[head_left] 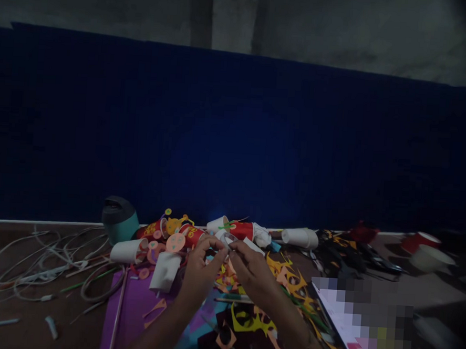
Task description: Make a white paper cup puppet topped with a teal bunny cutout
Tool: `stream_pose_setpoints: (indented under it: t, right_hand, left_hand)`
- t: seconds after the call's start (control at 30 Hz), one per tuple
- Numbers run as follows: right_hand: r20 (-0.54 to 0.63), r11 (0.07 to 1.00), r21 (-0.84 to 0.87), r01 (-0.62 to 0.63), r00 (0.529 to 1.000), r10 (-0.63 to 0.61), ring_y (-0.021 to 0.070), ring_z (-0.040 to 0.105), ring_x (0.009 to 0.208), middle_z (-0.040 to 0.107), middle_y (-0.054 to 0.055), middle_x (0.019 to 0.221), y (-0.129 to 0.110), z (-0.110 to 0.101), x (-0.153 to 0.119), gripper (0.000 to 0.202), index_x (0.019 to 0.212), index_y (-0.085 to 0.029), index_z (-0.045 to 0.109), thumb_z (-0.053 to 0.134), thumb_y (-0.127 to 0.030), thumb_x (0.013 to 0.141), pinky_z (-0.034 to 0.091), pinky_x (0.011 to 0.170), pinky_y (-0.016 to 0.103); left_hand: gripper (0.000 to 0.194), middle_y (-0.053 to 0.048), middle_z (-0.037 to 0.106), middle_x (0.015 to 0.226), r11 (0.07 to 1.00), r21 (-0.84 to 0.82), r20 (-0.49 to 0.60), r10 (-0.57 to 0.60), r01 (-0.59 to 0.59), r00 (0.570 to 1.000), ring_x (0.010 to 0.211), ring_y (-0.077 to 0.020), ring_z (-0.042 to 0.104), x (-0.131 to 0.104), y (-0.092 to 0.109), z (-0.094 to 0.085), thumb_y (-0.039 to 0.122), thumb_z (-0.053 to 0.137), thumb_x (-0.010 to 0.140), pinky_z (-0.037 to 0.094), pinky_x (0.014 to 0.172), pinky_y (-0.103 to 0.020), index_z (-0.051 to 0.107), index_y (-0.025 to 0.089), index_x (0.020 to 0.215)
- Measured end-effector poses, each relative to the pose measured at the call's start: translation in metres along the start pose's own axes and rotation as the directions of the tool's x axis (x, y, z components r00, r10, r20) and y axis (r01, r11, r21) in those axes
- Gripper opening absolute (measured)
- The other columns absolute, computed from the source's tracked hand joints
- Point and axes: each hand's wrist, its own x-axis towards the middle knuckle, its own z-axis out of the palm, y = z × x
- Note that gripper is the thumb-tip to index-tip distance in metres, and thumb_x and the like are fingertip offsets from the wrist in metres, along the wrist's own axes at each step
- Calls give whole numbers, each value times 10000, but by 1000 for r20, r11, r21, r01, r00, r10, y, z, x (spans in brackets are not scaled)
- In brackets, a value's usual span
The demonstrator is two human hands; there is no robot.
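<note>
Position of the work: a small pale loop sits between the two hands, raised above the brown surface, short of its far edge. From left to right, the order is left hand, pale loop, right hand. The left fingers are pinched together at the loop's left side. The right fingers are pinched together at its right side, so the two sets of fingertips nearly meet. Neither hand is clearly nearer. The loop appears to arch upward from the fingertips; blur hides its exact outline, and no long axis can be read with certainty.

Surface, left to right: white cables lie coiled toward the left end. A teal bottle stands near the far edge. A white cup lies on its side in front of it; a second cup leans at the edge of a purple sheet. A red cup lies beyond the left hand. Yellow paper scraps lie below and between the forearms. Nested cups lie along the far edge. A lit screen slants at the near right.

Room: a dark blue wall rises behind the far edge; dim grey wall shows above it.
</note>
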Motion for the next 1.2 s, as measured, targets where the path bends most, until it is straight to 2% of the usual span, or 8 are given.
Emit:
stream_pose_setpoints:
  t: [0.2, 0.37, 0.57, 0.67, 0.77, 0.9, 1.1, 1.2]
  right_hand:
    - [-82, 992, 123, -18, 996, 29, 90, 370, 454, 412, -58, 519, 2, 5, 0, 212, 734, -176, 555, 441, -296, 868, 262, 443, 207]
    - [-123, 962, 265, -65, 987, 100, 92, 362, 472, 413, -44, 528, -1, 8, 0, 209, 618, -173, 517, 485, -290, 788, 273, 444, 207]
    - [-37, 832, 527, -174, 973, 227, 80, 276, 461, 330, -66, 494, 0, 15, -2, 198, 564, -177, 481, 510, -283, 728, 217, 439, 209]
    - [10, 795, 568, -213, 968, 252, 87, 279, 470, 331, -59, 519, -2, 15, -6, 229, 563, -185, 467, 514, -321, 741, 224, 436, 210]
    - [-41, 899, 415, -141, 984, 173, 117, 369, 510, 394, -30, 549, -5, 10, -12, 264, 570, -190, 494, 500, -349, 780, 295, 456, 227]
    - [-132, 999, 29, -19, 991, 23, 160, 491, 569, 541, 10, 591, -7, -1, -13, 248, 651, -198, 596, 478, -329, 825, 366, 519, 259]
    - [-123, 932, -349, 98, 981, -149, 187, 540, 620, 618, 26, 613, -5, -4, -9, 250, 650, -203, 595, 448, -258, 844, 380, 595, 291]
    - [-111, 896, -426, 125, 976, -189, 183, 545, 592, 639, 22, 630, -3, -1, -7, 228, 690, -203, 604, 447, -239, 851, 366, 585, 288]
  left_hand:
    - [94, -48, 551, 1004, 989, 138, -47, 57, -50, 997, 1005, -216, 530, 0, 9, -2, 266, 559, 808, 392, 924, -321, 590, 208, 740]
    - [106, -47, 480, 1264, 996, 84, 21, 14, -15, 1000, 1170, -249, 453, -2, 12, -4, 264, 579, 805, 368, 968, -354, 589, 215, 711]
    - [125, -67, 476, 1272, 987, 78, 47, 139, -142, 989, 1210, -271, 412, -6, 14, -6, 314, 600, 814, 331, 1009, -393, 593, 214, 739]
    - [146, -85, 501, 1246, 980, 106, 72, 161, -168, 984, 1199, -280, 424, -8, 23, -11, 332, 586, 822, 353, 990, -404, 595, 212, 739]
    - [115, -69, 502, 1243, 979, 127, 87, 152, -162, 985, 1203, -272, 420, -8, 34, -15, 316, 620, 801, 332, 1012, -416, 609, 224, 733]
    - [30, -47, 508, 1209, 947, 258, 56, 182, -191, 982, 1196, -255, 415, -6, 37, -16, 225, 644, 783, 314, 1020, -427, 636, 244, 761]
    - [291, -68, 510, 1207, 866, 414, 53, 285, -281, 957, 1163, -257, 435, -1, 26, -18, 142, 632, 759, 369, 973, -464, 603, 250, 1028]
    - [302, -49, 528, 1234, 758, 513, 120, 402, -403, 908, 1198, -252, 410, -3, 24, -16, 84, 567, 796, 366, 979, -462, 646, 275, 1018]
